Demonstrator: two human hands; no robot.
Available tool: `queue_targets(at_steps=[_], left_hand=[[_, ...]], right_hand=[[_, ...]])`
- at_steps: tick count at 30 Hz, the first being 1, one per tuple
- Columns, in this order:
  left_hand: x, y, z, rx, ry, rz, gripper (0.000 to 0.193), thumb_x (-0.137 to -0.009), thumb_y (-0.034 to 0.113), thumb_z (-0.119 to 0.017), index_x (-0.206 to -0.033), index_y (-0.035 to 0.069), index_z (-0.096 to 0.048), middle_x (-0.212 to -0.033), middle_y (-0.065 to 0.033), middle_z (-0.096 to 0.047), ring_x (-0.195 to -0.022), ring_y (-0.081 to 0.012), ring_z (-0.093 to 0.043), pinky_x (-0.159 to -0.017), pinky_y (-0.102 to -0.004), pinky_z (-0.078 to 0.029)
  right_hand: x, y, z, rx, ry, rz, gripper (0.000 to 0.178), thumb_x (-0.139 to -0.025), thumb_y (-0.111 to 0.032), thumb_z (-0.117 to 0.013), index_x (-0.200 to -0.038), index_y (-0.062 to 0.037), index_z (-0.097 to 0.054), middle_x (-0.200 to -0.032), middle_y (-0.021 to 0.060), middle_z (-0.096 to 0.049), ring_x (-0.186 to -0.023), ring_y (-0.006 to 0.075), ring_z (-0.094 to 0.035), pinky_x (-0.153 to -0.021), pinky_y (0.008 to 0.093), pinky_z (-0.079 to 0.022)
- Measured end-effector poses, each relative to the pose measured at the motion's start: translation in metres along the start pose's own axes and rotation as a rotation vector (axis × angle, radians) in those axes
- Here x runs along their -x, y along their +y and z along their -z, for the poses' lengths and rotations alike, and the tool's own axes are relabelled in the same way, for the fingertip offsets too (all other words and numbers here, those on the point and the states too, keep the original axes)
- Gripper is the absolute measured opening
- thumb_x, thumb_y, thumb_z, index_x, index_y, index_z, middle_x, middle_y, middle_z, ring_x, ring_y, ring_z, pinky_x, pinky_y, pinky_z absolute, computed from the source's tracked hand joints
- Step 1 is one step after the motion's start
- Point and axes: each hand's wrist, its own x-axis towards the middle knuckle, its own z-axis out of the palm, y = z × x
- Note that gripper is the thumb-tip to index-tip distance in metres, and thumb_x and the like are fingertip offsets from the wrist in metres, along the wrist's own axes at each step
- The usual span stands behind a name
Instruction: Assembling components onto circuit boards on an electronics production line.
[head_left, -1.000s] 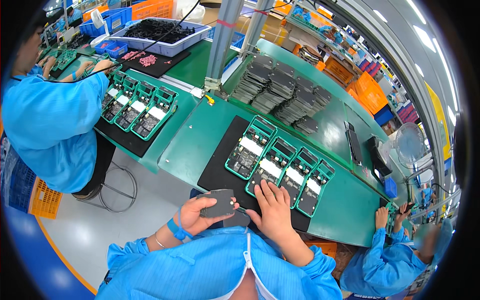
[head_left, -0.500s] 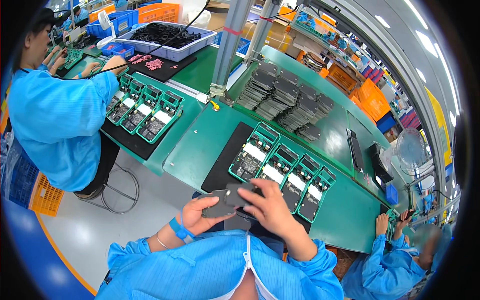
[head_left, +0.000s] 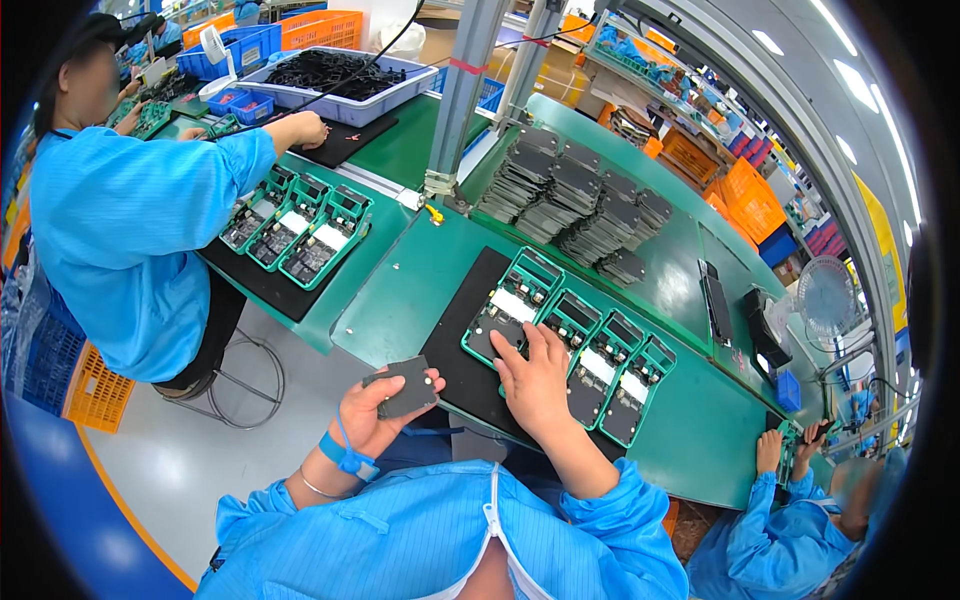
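My left hand [head_left: 362,418], with a blue wrist strap [head_left: 348,458], is closed on a few thin dark grey plates [head_left: 408,392] beyond the mat's left front edge. Fingers spread, my right hand [head_left: 543,388] reaches over the row of green-framed device housings, its fingertips at a dark plate [head_left: 487,326] lying in the lower part of the leftmost housing [head_left: 541,262]. That hand partly covers the second housing [head_left: 578,310]. Two more housings, the third [head_left: 622,327] and the rightmost [head_left: 655,352], also show dark lower parts and white panels.
The housings rest on a black mat [head_left: 450,345] on the green bench [head_left: 385,320]. Several stacks of dark plates [head_left: 555,190] stand behind them. A metal post [head_left: 465,90] rises back left. One co-worker [head_left: 130,220] sits at left beside similar housings [head_left: 325,240], another [head_left: 790,530] at lower right.
My hands have moved apart: the right went forward from the plates to the leftmost housing, where a dark plate now lies. The left shifted left with its plates. The left co-worker's arm reached forward.
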Motion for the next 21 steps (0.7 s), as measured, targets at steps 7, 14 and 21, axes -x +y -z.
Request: queue_targets(at_steps=[7,14,21], left_hand=[[-0.008,0.003,0.001,-0.196,0.06,-0.163,0.042,-0.085,0.014,-0.054,-0.12,-0.008,-0.045,-0.117,-0.0225,-0.056,-0.11,-0.0341,-0.056,-0.094,-0.041,-0.046],[-0.01,0.004,-0.002,-0.266,0.035,-0.224,0.042,-0.084,0.015,-0.057,-0.119,-0.006,-0.047,-0.111,-0.0176,-0.06,-0.104,-0.0238,-0.058,-0.095,-0.0341,-0.044],[-0.012,0.002,0.004,-0.312,0.036,-0.259,0.042,-0.084,0.015,-0.058,-0.12,-0.006,-0.048,-0.111,-0.0157,-0.06,-0.102,-0.021,-0.058,-0.093,-0.0313,-0.044]], right_hand=[[-0.004,-0.002,0.001,0.049,0.007,0.011,0.035,-0.08,-0.023,-0.065,-0.114,-0.0196,-0.062,-0.119,0.0186,-0.051,-0.113,0.0372,-0.043,-0.096,0.0497,-0.033],[-0.012,0.004,0.004,0.077,0.005,0.036,0.033,-0.079,-0.026,-0.065,-0.11,-0.0155,-0.062,-0.11,0.0103,-0.058,-0.111,0.0329,-0.046,-0.095,0.0502,-0.033],[-0.017,0.008,0.0,0.027,-0.017,0.073,0.033,-0.078,-0.029,-0.066,-0.108,-0.0139,-0.063,-0.109,0.01,-0.058,-0.104,0.0295,-0.048,-0.089,0.048,-0.035]])
